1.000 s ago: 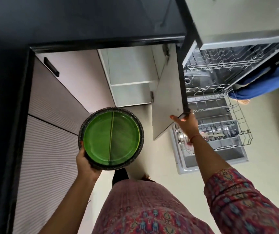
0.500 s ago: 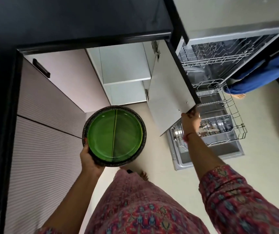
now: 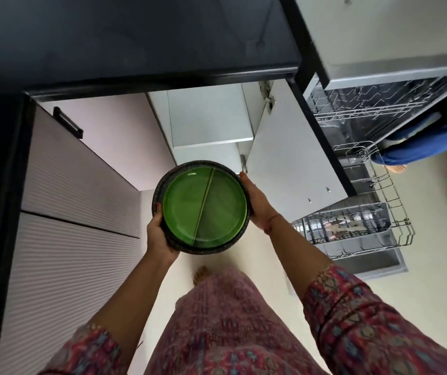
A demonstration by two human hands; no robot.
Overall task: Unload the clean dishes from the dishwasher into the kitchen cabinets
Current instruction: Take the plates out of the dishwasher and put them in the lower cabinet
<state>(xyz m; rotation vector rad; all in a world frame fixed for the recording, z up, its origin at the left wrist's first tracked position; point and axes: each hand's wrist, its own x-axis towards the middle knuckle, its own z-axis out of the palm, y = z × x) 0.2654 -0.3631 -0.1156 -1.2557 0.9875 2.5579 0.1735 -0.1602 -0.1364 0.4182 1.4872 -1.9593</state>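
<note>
I hold a stack of plates [image 3: 203, 207], green leaf-patterned ones on top of a dark speckled one, level in front of an open lower cabinet [image 3: 208, 117]. My left hand [image 3: 160, 234] grips the stack's near left rim, thumb curled over the edge. My right hand [image 3: 257, 201] cups the right rim with its fingers stretched along the side. The cabinet's white door [image 3: 292, 158] stands wide open to the right. Beyond it the dishwasher [image 3: 379, 109] is open with its lower rack [image 3: 365, 226] pulled out, cutlery lying in it.
A dark countertop [image 3: 135, 36] overhangs the cabinets. Pale ribbed drawer fronts [image 3: 76, 212] run along the left. A person in blue [image 3: 420, 142] stands past the dishwasher rack. The pale floor [image 3: 433, 307] spreads on the right, and my patterned dress fills the bottom.
My right hand has let go of the cabinet door and come over to the right rim of the plates. The stack has moved right, toward the open cabinet.
</note>
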